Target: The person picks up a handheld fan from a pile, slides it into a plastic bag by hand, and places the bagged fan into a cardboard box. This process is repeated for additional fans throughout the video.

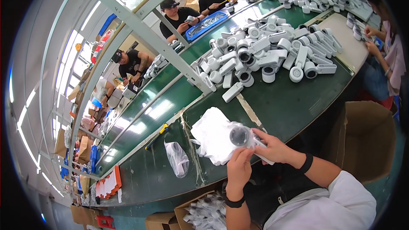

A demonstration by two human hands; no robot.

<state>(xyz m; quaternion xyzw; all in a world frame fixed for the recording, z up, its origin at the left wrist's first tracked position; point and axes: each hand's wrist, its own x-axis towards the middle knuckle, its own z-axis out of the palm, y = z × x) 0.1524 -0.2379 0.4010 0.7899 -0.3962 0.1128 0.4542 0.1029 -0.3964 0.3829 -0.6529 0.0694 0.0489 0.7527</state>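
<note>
From the head view I register the following quantities: one bare left hand (239, 168); one bare right hand (277, 146); two black wristbands (306, 163); one white handheld device with a round grey head (239, 136), in hand; one yellow-and-black slim tool (156, 136); one separate clear plastic bag (177, 160); one pile of thin white plastic bags (211, 134); three brown cardboard boxes (370, 117) nearest the wearer; three co-workers in black tops and dark caps (171, 17). Loose white plastic devices (300, 55), heaped on the bench, exceed my reliable count.

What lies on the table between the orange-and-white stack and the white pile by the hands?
In the head view, a clear plastic bag and, nearer the white pile, a worn strip across the tabletop.
</note>
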